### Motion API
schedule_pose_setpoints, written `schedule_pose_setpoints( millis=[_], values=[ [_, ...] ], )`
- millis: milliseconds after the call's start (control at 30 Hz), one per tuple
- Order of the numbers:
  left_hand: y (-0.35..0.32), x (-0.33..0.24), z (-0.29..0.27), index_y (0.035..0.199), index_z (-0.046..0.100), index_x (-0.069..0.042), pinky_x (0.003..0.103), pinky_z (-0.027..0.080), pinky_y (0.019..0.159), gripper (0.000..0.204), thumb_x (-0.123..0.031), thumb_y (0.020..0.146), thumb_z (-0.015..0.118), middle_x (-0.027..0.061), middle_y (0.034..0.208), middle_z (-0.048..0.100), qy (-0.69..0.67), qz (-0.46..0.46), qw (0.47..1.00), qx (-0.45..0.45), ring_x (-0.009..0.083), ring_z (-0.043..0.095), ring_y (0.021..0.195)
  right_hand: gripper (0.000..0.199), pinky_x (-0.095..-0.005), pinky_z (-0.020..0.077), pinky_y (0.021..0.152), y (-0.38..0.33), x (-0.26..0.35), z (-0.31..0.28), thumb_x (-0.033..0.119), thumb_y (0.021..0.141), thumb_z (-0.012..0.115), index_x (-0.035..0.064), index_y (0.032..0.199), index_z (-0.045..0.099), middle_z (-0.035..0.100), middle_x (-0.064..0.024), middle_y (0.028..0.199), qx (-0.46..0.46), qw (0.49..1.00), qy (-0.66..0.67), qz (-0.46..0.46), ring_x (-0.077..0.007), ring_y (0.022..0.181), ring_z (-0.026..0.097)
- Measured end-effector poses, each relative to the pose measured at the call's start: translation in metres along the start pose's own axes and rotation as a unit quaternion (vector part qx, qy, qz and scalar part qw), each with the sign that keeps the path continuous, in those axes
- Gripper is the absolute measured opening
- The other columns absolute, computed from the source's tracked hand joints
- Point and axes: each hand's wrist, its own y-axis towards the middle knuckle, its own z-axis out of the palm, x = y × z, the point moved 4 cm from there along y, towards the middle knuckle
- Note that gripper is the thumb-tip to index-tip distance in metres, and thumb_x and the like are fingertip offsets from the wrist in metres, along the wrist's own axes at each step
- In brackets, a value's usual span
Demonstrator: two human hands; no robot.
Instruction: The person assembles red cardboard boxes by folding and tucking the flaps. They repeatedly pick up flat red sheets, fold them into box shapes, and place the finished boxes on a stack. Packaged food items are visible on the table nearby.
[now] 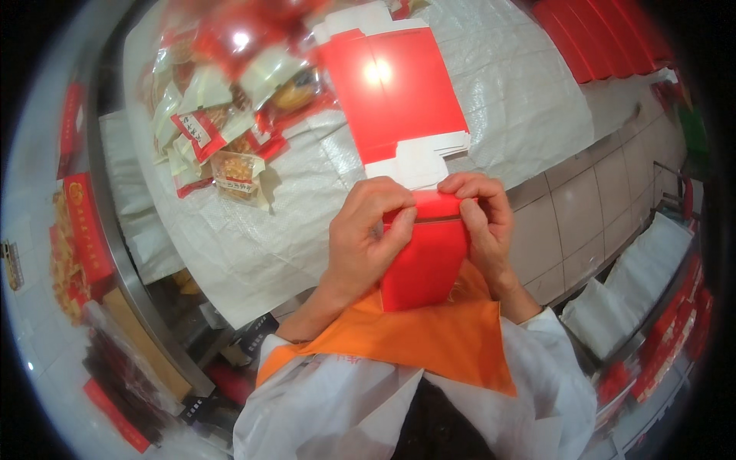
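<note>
A red cardboard box [424, 264] is held upright close to my orange apron [452, 341]. At its top edge, my left hand [368, 226] pinches the left corner between thumb and fingers. My right hand [484, 218] grips the right corner of the same edge. A folded flap stands up between the two hands, with a narrow dark slit below it. Just beyond my hands lies a stack of flattened red boxes [399, 84] with white tabs. The inside of the held box is hidden from view.
Wrapped snack packets [238, 172] are heaped at the far left on a white woven sheet [521, 100]. Several red boxes [602, 34] stand in a row at the far right. A metal-edged shelf [142, 307] with red packages runs along the left. White sacks [629, 284] lie at the right.
</note>
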Motion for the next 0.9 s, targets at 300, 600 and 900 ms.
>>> schedule_pose_setpoints(
  millis=[300, 600, 900],
  values=[
    [-0.002, 0.01, -0.003, 0.087, 0.059, -0.001, 0.03, 0.044, 0.078, 0.019, 0.005, 0.07, 0.061, 0.0097, 0.091, 0.059, -0.01, 0.025, 0.999, 0.027, 0.0226, 0.055, 0.088, 0.014, -0.0292, 0.0377, 0.087, -0.001, -0.002, -0.003, -0.002, 0.083, 0.039, -0.0001, 0.092, 0.05, 0.053, -0.0099, 0.099, -0.004, 1.0, 0.0, 0.008, -0.0158, 0.094, 0.049],
    [-0.013, 0.023, -0.008, 0.089, 0.059, 0.0, 0.033, 0.044, 0.084, 0.022, 0.003, 0.068, 0.065, 0.0112, 0.098, 0.061, 0.012, 0.027, 0.998, 0.058, 0.0256, 0.055, 0.097, 0.014, -0.0413, 0.0361, 0.094, -0.01, -0.009, -0.017, -0.002, 0.083, 0.041, 0.003, 0.093, 0.049, 0.053, -0.0164, 0.11, 0.119, 0.98, -0.149, -0.049, -0.0303, 0.11, 0.047],
    [0.02, 0.008, 0.011, 0.088, 0.06, 0.001, 0.031, 0.043, 0.085, 0.017, 0.003, 0.072, 0.063, 0.012, 0.099, 0.061, -0.073, 0.038, 0.988, 0.129, 0.0242, 0.055, 0.1, 0.024, -0.0281, 0.04, 0.086, 0.047, 0.048, -0.031, 0.01, 0.076, 0.064, 0.0045, 0.094, 0.049, 0.053, -0.0088, 0.105, 0.317, 0.879, -0.278, 0.221, -0.0159, 0.1, 0.05]
  ],
)
